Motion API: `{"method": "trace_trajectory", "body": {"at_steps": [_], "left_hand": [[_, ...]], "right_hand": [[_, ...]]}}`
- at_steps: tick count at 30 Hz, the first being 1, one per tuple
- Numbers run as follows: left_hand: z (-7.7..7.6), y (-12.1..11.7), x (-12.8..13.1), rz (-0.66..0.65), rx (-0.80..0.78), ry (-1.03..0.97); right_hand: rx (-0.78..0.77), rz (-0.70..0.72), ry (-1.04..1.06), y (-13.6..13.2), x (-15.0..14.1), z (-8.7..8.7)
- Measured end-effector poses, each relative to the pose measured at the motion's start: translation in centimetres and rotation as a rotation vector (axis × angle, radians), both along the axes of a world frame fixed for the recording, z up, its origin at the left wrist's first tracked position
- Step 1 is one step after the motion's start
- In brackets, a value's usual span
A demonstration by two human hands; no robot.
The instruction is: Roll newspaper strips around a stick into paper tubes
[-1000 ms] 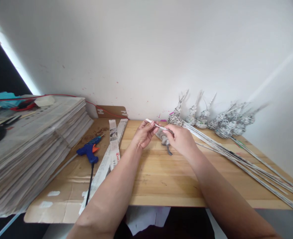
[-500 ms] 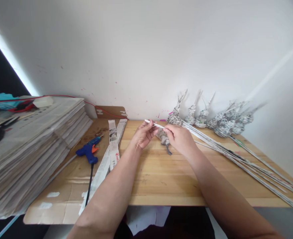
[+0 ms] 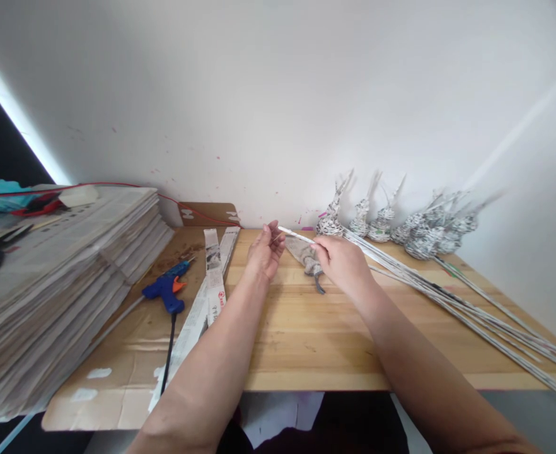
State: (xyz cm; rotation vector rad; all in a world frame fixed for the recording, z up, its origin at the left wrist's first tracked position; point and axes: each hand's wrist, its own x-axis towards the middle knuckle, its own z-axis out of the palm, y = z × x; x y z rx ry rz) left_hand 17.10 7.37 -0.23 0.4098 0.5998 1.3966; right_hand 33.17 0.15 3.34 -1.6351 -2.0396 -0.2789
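My right hand (image 3: 341, 255) is closed round a slim white rolled-paper tube (image 3: 297, 235), which points left and slightly up above the table. My left hand (image 3: 266, 252) is beside the tube's free tip, palm turned inward and fingers apart. A faint thin line shows by its fingers; I cannot make out what it is. Behind and below the tube, a crumpled grey cloth (image 3: 312, 261) lies on the wooden table (image 3: 306, 340), partly hidden by my right hand.
Left are a glue gun (image 3: 167, 289), newspaper strips (image 3: 215, 271) on cardboard (image 3: 117, 378), and a tall newspaper stack (image 3: 70, 284). Several woven paper figures (image 3: 330, 221) stand along the wall. Long paper tubes (image 3: 448, 296) stretch across the right side, past the front edge.
My left hand has let go of the paper tube and drawn slightly left, its fingers spreading. My right hand keeps its hold, and more of the tube and grey cloth shows.
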Motion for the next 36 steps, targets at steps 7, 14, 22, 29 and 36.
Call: {"method": "trace_trajectory", "body": {"at_steps": [7,14,22,29,36], "left_hand": [[1.1,0.9,-2.2,0.136,-0.004,-0.276],[0.6,1.9,-3.8,0.688,-0.054,0.125],[0.1,0.4,-1.2,0.206,0.27,0.499],[-0.3,-0.4,-0.2,-0.199,0.029,0.291],[-0.3,-0.2,-0.4,-0.192,0.04,0.233]], "right_hand": [[-0.111,-0.24,-0.092,0.6,1.4,0.1],[-0.15,-0.369,-0.157,1.1,2.4,0.1],[-0.06,-0.191,-0.117,0.4,1.1,0.0],[-0.035,-0.067,-0.097,-0.1,-0.1,-0.2],[-0.127,-0.038,-0.041,-0.3,-0.4,-0.1]]}}
